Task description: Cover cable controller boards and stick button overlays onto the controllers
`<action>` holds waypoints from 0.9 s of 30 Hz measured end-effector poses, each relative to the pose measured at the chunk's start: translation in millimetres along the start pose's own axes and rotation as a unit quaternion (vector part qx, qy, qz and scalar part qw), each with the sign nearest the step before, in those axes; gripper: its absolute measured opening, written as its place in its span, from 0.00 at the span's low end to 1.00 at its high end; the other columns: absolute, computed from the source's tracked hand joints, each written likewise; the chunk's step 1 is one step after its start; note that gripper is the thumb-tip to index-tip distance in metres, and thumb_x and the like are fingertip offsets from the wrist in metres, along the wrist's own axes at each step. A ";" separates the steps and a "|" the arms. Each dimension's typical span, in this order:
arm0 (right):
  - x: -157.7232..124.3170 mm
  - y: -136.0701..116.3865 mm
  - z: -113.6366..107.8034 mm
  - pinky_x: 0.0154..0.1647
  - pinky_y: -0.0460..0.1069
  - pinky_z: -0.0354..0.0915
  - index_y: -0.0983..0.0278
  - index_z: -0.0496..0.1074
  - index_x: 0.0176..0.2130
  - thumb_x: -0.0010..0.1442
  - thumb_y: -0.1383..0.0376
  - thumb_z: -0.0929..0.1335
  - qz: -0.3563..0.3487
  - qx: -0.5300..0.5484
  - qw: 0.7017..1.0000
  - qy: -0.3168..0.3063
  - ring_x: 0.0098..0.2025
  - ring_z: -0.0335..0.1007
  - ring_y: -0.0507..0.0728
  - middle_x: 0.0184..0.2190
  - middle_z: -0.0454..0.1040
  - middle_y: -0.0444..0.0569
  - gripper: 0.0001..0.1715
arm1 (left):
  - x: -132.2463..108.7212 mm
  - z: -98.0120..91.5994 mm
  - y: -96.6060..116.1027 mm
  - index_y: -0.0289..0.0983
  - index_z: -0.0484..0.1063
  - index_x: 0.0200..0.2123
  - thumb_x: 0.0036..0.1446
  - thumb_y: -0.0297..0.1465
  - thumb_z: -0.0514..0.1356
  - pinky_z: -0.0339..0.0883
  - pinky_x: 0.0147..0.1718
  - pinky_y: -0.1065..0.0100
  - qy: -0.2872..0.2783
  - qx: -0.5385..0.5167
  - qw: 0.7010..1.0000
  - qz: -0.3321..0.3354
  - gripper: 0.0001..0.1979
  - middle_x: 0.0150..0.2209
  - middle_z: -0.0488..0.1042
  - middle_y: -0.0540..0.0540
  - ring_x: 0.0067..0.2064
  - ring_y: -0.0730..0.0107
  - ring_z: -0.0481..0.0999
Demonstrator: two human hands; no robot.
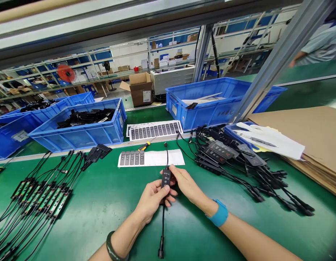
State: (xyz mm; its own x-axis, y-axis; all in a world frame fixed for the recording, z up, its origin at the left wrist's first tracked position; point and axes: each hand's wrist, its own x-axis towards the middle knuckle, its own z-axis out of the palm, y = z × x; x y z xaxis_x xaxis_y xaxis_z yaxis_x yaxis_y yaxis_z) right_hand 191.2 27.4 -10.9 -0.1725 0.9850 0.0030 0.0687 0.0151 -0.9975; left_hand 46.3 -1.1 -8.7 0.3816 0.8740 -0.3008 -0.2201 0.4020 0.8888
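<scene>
Between my two hands is a small black inline controller (166,178) with button marks on its face and a cable running out of each end. My left hand (152,197) grips its lower part, the thumb lying on the face. Against its upper right side my right hand (185,183) is closed, fingertips at the edge and behind it. One cable reaches up over a white label sheet (155,158), which carries several grey button labels at its left. The other cable hangs down to a black round connector (161,248).
Finished-looking controllers with cables (219,154) are heaped at right; open-cased ones showing green boards (42,197) lie at left beside black covers (95,154). Behind are more label sheets (154,130), a yellow-black screwdriver (144,146), blue bins (83,134) and cardboard (301,127). A co-worker's arm (315,50) shows upper right.
</scene>
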 end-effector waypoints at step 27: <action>-20.6 -28.0 -73.8 0.36 0.51 0.64 0.67 0.71 0.35 0.62 0.70 0.66 -0.038 -0.566 0.822 0.036 0.36 0.75 0.63 0.31 0.77 0.57 0.04 | 66.8 -102.7 26.2 0.22 0.70 0.54 0.63 0.42 0.47 0.64 0.56 0.43 0.142 0.813 0.490 0.280 0.30 0.59 0.68 0.24 0.61 0.37 0.67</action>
State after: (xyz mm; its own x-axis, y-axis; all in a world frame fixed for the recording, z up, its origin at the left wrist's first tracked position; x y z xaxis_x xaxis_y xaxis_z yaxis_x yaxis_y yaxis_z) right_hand 265.3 19.3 22.2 -0.1628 0.9809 0.1068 0.9389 0.1873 -0.2887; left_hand -26.2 95.8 -41.0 0.4786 0.8185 0.3179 0.8761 -0.4695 -0.1099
